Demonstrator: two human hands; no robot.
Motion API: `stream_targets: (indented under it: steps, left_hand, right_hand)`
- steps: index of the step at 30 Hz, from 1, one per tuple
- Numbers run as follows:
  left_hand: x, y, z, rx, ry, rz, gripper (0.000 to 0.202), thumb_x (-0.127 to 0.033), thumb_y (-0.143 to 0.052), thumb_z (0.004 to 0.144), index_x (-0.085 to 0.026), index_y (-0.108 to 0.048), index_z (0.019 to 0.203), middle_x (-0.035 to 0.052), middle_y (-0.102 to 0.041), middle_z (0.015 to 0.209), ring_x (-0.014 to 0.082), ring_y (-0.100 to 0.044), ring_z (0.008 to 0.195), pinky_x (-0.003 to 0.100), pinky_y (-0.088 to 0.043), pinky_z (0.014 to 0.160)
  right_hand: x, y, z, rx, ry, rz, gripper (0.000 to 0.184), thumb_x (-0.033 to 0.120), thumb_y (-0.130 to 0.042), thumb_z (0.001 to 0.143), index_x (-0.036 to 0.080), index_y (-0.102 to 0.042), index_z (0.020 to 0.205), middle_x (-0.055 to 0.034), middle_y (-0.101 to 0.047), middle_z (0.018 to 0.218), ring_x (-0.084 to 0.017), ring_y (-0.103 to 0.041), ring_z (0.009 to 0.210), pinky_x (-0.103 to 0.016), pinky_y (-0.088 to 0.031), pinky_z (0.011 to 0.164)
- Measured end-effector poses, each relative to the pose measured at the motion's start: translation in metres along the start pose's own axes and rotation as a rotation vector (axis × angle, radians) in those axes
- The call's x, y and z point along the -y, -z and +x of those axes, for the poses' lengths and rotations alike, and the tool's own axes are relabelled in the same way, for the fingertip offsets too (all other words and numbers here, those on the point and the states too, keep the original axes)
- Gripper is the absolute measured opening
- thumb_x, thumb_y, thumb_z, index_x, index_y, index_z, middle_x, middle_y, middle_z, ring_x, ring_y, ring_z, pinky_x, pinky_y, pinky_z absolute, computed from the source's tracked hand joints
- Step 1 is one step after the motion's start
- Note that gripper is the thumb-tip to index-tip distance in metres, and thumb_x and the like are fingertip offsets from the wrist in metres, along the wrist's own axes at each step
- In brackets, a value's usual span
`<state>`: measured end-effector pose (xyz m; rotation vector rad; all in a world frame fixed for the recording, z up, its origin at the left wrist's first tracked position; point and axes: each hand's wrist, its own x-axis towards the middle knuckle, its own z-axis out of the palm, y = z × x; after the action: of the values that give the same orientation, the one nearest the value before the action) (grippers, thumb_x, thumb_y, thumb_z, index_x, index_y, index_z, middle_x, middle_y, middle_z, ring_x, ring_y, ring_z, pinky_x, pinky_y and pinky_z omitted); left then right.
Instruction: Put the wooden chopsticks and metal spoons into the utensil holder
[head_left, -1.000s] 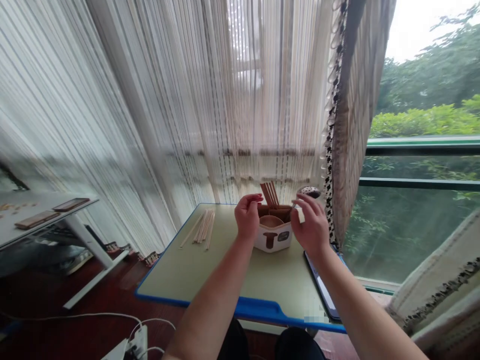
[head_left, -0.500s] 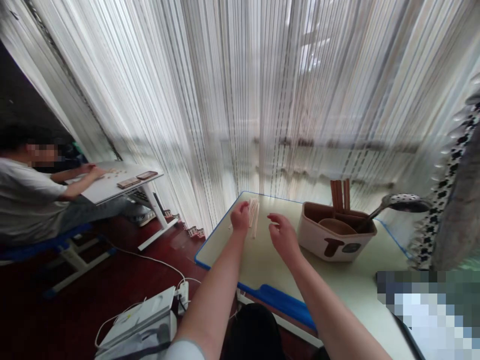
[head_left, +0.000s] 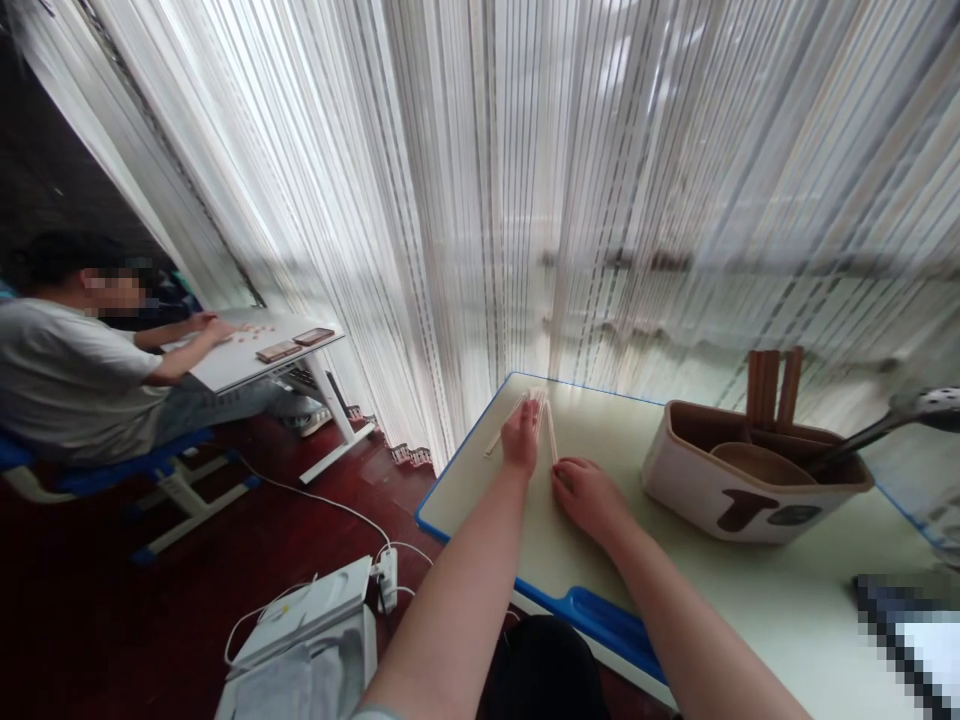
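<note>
Several thin pale wooden sticks, like chopsticks, lie near the far left corner of the table. My left hand (head_left: 519,440) is closed around a bundle of these chopsticks (head_left: 537,394), their far ends showing past the fingers. One chopstick (head_left: 491,442) lies slanted to the left of that hand. Another chopstick (head_left: 551,428) stretches from the bundle toward my right hand (head_left: 592,497), whose curled fingertips pinch its near end. The fingers partly hide the grip.
To the right stands a utensil holder (head_left: 757,510) with brown chopsticks (head_left: 772,385), a wooden spoon (head_left: 761,462) and a slotted ladle (head_left: 862,437). A dark-edged device lies at the lower right. Leftward, another person (head_left: 75,380) sits at a white table (head_left: 225,368). White curtains hang behind.
My right hand has come down from above the table to the near end of a chopstick. The view has turned, and the chopsticks are spread wider around my left hand.
</note>
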<state>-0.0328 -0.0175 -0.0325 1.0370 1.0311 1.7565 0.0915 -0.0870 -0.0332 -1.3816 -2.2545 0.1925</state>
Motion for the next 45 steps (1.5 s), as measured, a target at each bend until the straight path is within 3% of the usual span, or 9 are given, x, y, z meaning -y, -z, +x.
stream_targets:
  steps: [5, 10, 14, 20, 23, 27, 30, 40, 45]
  left_hand:
    - [-0.004, -0.002, -0.009, 0.071, 0.012, -0.112, 0.061, -0.059, -0.040, 0.080, -0.009, -0.063, 0.104, 0.0182, -0.062, 0.111, 0.0255, -0.058, 0.105, 0.038, -0.044, 0.089]
    - [-0.001, -0.005, -0.011, 0.095, 0.028, -0.087, 0.060, -0.059, -0.044, 0.078, -0.008, -0.063, 0.104, 0.0191, -0.062, 0.111, 0.0264, -0.056, 0.107, 0.039, -0.042, 0.092]
    - [0.002, -0.011, -0.011, 0.150, 0.189, -0.224, 0.062, -0.060, -0.035, 0.082, -0.010, -0.061, 0.108, 0.0180, -0.056, 0.121, 0.0245, -0.052, 0.114, 0.037, -0.037, 0.099]
    - [0.004, -0.018, -0.014, 0.108, 0.385, -0.306, 0.057, -0.060, -0.040, 0.080, -0.014, -0.057, 0.110, 0.0129, -0.039, 0.138, 0.0248, -0.033, 0.129, 0.033, -0.031, 0.104]
    - [0.007, -0.019, -0.012, 0.049, 0.479, -0.315, 0.043, -0.046, -0.054, 0.078, -0.014, -0.056, 0.107, 0.0171, -0.045, 0.131, 0.0268, -0.044, 0.122, 0.035, -0.040, 0.098]
    - [0.012, -0.019, -0.008, 0.067, 0.403, -0.344, 0.017, -0.013, -0.061, 0.074, -0.011, -0.057, 0.091, 0.0128, -0.064, 0.092, 0.0176, -0.064, 0.084, 0.034, -0.050, 0.084]
    - [0.012, -0.016, -0.007, 0.065, 0.344, -0.333, 0.011, -0.008, -0.061, 0.073, -0.011, -0.058, 0.083, 0.0071, -0.064, 0.077, 0.0127, -0.063, 0.070, 0.032, -0.051, 0.078]
    - [0.001, -0.009, -0.006, 0.148, 0.260, -0.411, 0.028, -0.005, -0.065, 0.064, -0.016, -0.061, 0.090, 0.0041, -0.066, 0.085, 0.0125, -0.063, 0.074, 0.033, -0.049, 0.081]
    - [-0.004, -0.014, -0.014, 0.234, 0.172, -0.318, 0.028, -0.013, -0.072, 0.061, -0.014, -0.064, 0.088, 0.0048, -0.066, 0.086, 0.0122, -0.061, 0.077, 0.035, -0.048, 0.084]
  right_hand:
    - [0.002, 0.006, 0.000, -0.017, -0.196, -0.182, 0.025, 0.034, -0.047, 0.082, 0.016, -0.064, 0.076, -0.0095, -0.065, 0.084, -0.024, -0.055, 0.088, -0.031, -0.040, 0.072]
    - [0.001, 0.007, 0.000, -0.078, -0.273, -0.238, 0.020, 0.028, -0.048, 0.080, 0.015, -0.063, 0.087, -0.0108, -0.065, 0.088, -0.024, -0.056, 0.089, -0.029, -0.039, 0.068]
    - [-0.003, 0.011, 0.000, -0.029, -0.387, -0.229, 0.022, 0.015, -0.044, 0.080, 0.014, -0.064, 0.086, -0.0127, -0.066, 0.086, -0.022, -0.061, 0.080, -0.028, -0.040, 0.063]
    - [-0.012, 0.015, 0.001, -0.063, -0.512, -0.108, 0.023, 0.015, -0.045, 0.078, 0.013, -0.068, 0.082, -0.0160, -0.069, 0.084, -0.024, -0.064, 0.079, -0.029, -0.042, 0.064]
    - [-0.020, 0.014, 0.002, -0.169, -0.517, 0.126, 0.023, 0.018, -0.049, 0.076, 0.015, -0.069, 0.087, -0.0117, -0.070, 0.085, -0.021, -0.064, 0.083, -0.027, -0.043, 0.069]
    - [-0.024, 0.011, 0.001, -0.231, -0.518, 0.399, 0.025, 0.021, -0.052, 0.071, 0.016, -0.069, 0.089, -0.0072, -0.071, 0.087, -0.018, -0.064, 0.083, -0.023, -0.044, 0.069]
    - [-0.022, 0.010, 0.000, -0.208, -0.530, 0.466, 0.025, 0.021, -0.053, 0.068, 0.015, -0.069, 0.086, -0.0071, -0.071, 0.084, -0.018, -0.064, 0.080, -0.023, -0.044, 0.066]
    - [-0.016, 0.008, -0.001, -0.248, -0.436, 0.403, 0.024, 0.019, -0.049, 0.072, 0.017, -0.068, 0.085, -0.0068, -0.070, 0.084, -0.019, -0.064, 0.080, -0.026, -0.045, 0.070]
    - [-0.015, 0.007, -0.002, -0.306, -0.395, 0.338, 0.025, 0.019, -0.044, 0.078, 0.018, -0.066, 0.090, -0.0076, -0.070, 0.086, -0.018, -0.063, 0.080, -0.026, -0.044, 0.072]
